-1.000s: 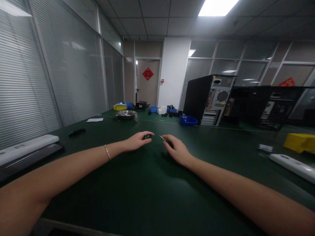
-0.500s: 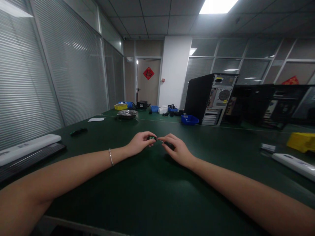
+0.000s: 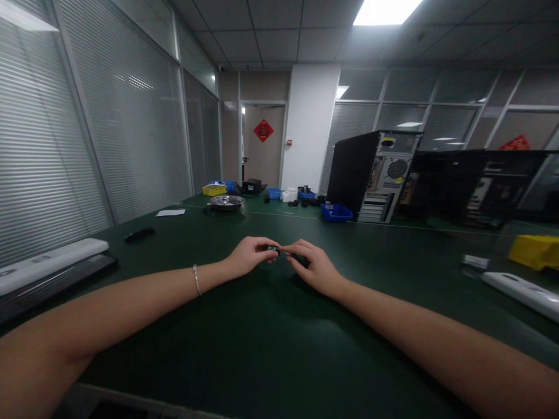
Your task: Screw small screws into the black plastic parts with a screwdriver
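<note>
My left hand (image 3: 248, 256) rests on the dark green table (image 3: 244, 349) and pinches a small dark part with a green spot (image 3: 273, 249) between thumb and fingers. My right hand (image 3: 315, 269) lies just to its right, gripping a small dark-handled tool (image 3: 299, 258) whose thin metal tip touches the small part. The two hands meet fingertip to fingertip at the table's middle. A thin bracelet (image 3: 196, 279) circles my left wrist.
A black computer tower (image 3: 371, 174) stands at the back right, a blue bin (image 3: 335, 213) before it. A metal bowl (image 3: 225, 202), yellow bin (image 3: 213, 190) and paper (image 3: 170, 212) sit far left. White and black keyboards (image 3: 48, 267) lie left; a yellow box (image 3: 535, 251) and white device (image 3: 519, 291) lie right.
My hands have closed the gap between them: the tool's tip, apart from the small part a second ago, now touches it. Both hands sit slightly further right.
</note>
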A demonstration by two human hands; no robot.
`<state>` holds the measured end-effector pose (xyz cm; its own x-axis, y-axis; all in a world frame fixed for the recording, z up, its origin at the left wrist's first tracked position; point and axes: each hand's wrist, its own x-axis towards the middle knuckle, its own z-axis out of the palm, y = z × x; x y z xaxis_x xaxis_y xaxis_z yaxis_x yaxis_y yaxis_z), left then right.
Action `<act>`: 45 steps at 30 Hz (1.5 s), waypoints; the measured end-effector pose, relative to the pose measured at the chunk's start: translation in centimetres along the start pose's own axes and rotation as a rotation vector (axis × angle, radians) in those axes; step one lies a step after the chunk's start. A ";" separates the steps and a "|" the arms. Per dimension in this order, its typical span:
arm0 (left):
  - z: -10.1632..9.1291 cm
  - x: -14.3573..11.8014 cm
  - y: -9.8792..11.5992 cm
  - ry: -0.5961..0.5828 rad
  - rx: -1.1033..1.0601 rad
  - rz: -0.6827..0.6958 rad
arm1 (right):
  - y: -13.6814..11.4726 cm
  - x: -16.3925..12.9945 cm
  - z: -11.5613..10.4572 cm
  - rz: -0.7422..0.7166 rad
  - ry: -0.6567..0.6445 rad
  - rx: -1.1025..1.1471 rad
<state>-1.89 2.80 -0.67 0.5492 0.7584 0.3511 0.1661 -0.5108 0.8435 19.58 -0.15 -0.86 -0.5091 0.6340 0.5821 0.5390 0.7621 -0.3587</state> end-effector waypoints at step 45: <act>0.4 0.3 -0.3 0.007 -0.188 -0.077 | 0.1 0.2 -0.1 -0.057 0.025 0.094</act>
<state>-1.41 3.00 -0.95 0.5345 0.7956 0.2852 0.0510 -0.3671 0.9288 19.58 -0.01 -0.73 -0.5196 0.5866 0.6212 0.4436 0.8066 -0.3906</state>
